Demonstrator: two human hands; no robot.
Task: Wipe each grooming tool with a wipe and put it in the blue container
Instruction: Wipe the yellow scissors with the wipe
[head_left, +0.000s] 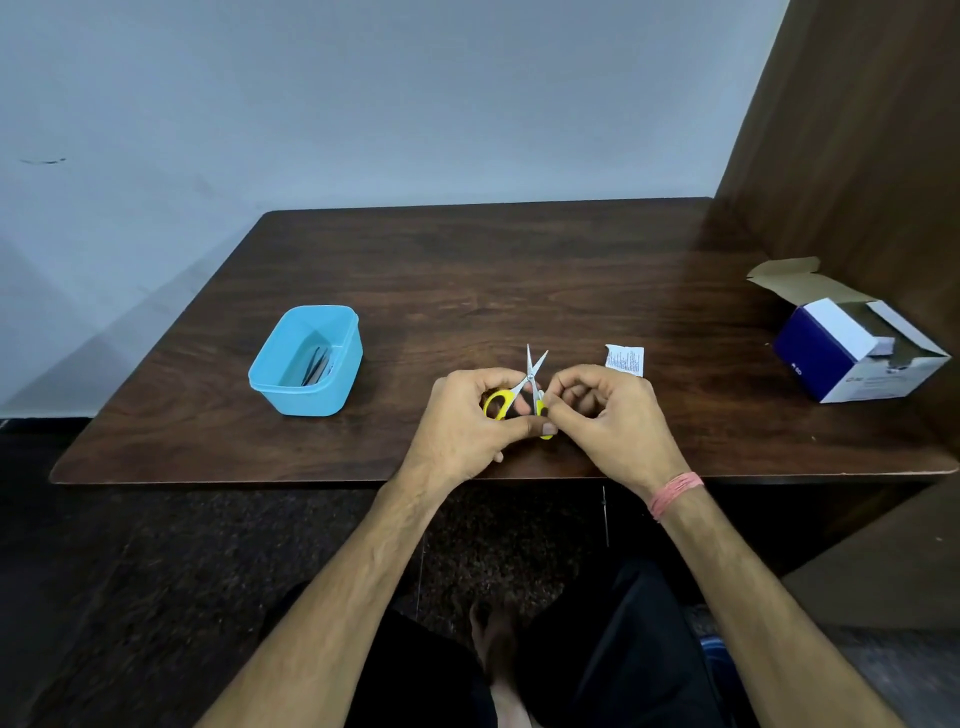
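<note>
Small scissors (531, 375) with yellow handles point their spread blades away from me, just above the table's near edge. My left hand (467, 421) grips the left yellow handle loop. My right hand (605, 413) pinches the right handle, fingers curled. A white wipe sachet (625, 358) lies flat on the table just beyond my right hand. The blue container (270, 382) stands to the left with dark metal tools lying inside it.
An opened blue and white cardboard box (852, 353) sits at the table's right end beside a brown wooden wall panel (857, 156). The dark wooden table (467, 270) reaches back to a pale wall. My legs and a foot show below the table edge.
</note>
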